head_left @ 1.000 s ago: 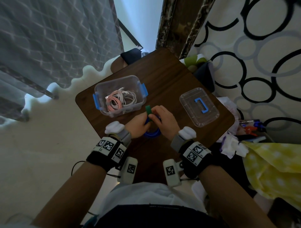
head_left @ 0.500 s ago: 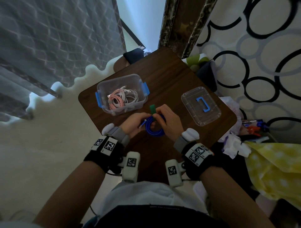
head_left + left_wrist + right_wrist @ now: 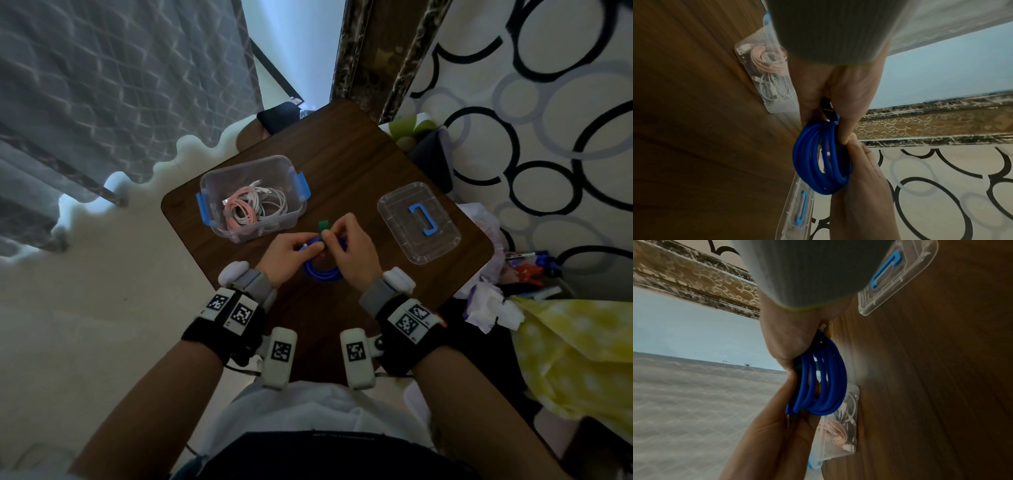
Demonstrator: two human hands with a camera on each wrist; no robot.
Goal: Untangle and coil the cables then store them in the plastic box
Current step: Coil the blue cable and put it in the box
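A coiled blue cable (image 3: 322, 272) (image 3: 822, 159) (image 3: 824, 382) hangs between both hands above the brown table (image 3: 342, 164). My left hand (image 3: 291, 251) pinches the top of the coil together with its dark plug (image 3: 828, 108). My right hand (image 3: 349, 245) grips the same spot and holds a green strap (image 3: 323, 228) that sticks up from the coil. The clear plastic box (image 3: 291, 219) with blue latches stands just behind the hands at the left. It holds a pink cable coil (image 3: 239, 212) and a white cable coil (image 3: 274, 204).
The box's clear lid (image 3: 397, 216) with a blue handle lies flat on the table's right side. Off the table's right edge lie crumpled tissue (image 3: 486, 308), pens and a yellow dotted cloth (image 3: 575, 349). A grey mattress (image 3: 102, 85) stands at the left.
Both hands have drawn together on the top of the blue coil. The right hand's fingers have shifted on the green strap. The coil has stayed in the same place.
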